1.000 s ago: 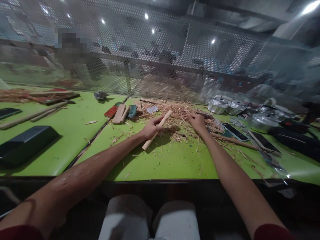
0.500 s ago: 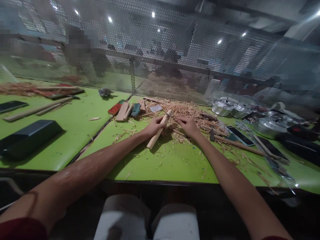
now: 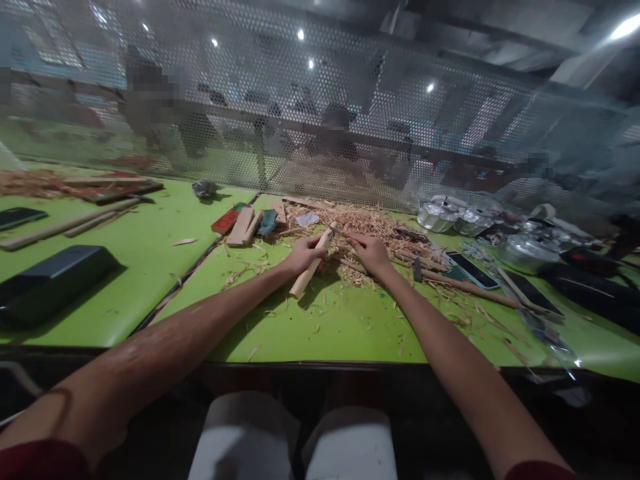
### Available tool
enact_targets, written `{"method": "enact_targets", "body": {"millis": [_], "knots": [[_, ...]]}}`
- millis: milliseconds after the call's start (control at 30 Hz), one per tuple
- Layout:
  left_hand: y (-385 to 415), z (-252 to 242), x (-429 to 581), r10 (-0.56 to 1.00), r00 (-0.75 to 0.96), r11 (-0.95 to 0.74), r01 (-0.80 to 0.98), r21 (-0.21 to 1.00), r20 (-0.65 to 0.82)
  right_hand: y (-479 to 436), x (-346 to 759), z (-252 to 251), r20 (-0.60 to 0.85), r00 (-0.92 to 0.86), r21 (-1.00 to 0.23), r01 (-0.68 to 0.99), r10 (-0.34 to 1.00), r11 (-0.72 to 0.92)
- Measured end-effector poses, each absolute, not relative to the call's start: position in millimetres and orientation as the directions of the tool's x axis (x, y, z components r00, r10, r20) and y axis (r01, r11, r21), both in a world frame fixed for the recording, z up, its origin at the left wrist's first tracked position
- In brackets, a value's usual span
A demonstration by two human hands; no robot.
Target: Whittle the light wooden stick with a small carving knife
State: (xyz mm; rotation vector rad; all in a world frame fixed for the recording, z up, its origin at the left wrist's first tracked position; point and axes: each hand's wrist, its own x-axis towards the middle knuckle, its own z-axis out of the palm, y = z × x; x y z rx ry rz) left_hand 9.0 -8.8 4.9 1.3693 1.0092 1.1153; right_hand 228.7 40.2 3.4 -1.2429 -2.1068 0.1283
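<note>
Your left hand (image 3: 304, 257) is wrapped around the middle of a pale wooden stick (image 3: 305, 279), fingers closed on it with the thumb lying along the upper side. The stick slants from 7 o'clock at its near end to 1 o'clock at its far end, and seems to be held just above the green desk (image 3: 320, 337). At 3 o'clock from it, your right hand (image 3: 373, 255) pinches a slim bladed tool (image 3: 341, 233) between thumb and fingers; its tip reaches the far end of the stick, though whether it bites the wood is too small to tell. How the lower right fingers are curled, you cannot tell from here.

The stick should feel light and stiff, dry rather than slippery, and perhaps splintery along its edges. The middle, where you have it, looks a sound place to hold, with your fingers below the blade; the far end is best left free. The tool looks light too, and is safest taken by its handle.

A heap of wood shavings (image 3: 370, 223) lies at 2 o'clock, loose wooden blocks (image 3: 242, 227) at 10, and a smartphone (image 3: 473, 269) farther out at 3 o'clock
</note>
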Motion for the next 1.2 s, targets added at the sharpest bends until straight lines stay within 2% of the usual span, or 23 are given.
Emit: {"method": "enact_targets", "body": {"millis": [167, 267, 367, 467, 567, 733, 833, 1000, 1200], "knots": [[-9, 4, 8, 0.978, 0.194, -0.07, -0.018, 0.997, 0.072, 42, 233, 4, 0.482, -0.255, -0.407, 0.782, 0.838, 0.472], [-10, 5, 7, 0.974, 0.193, -0.12, -0.016, 0.993, 0.121, 50, 252, 3, 0.46, -0.135, -0.429, 0.832, 0.877, 0.353], [-12, 6, 7, 0.97, 0.198, -0.148, 0.006, 0.989, 0.144, 61, 273, 4, 0.461, 0.008, -0.511, 0.82, 0.887, 0.258], [-12, 6, 8, 0.972, 0.199, -0.126, 0.005, 0.992, 0.122, 64, 276, 8, 0.504, 0.027, -0.584, 0.747, 0.863, 0.318], [-10, 4, 8, 0.971, 0.203, -0.124, -0.015, 0.992, 0.125, 56, 257, 12, 0.511, -0.104, -0.595, 0.674, 0.853, 0.438], [-8, 1, 9, 0.972, 0.206, -0.111, -0.028, 0.993, 0.115, 31, 221, 14, 0.496, -0.34, -0.529, 0.611, 0.799, 0.589], [-8, 0, 10, 0.979, 0.179, -0.098, -0.01, 0.995, 0.099, 25, 217, 16, 0.507, -0.396, -0.445, 0.641, 0.765, 0.626], [-4, -5, 10, 0.984, 0.113, -0.136, -0.009, 0.991, 0.136, 29, 227, 19, 0.497, -0.312, -0.343, 0.787, 0.81, 0.514], [-3, -4, 8, 0.976, 0.136, -0.175, 0.032, 0.984, 0.169, 38, 242, 17, 0.441, -0.145, -0.354, 0.879, 0.886, 0.321]]}}
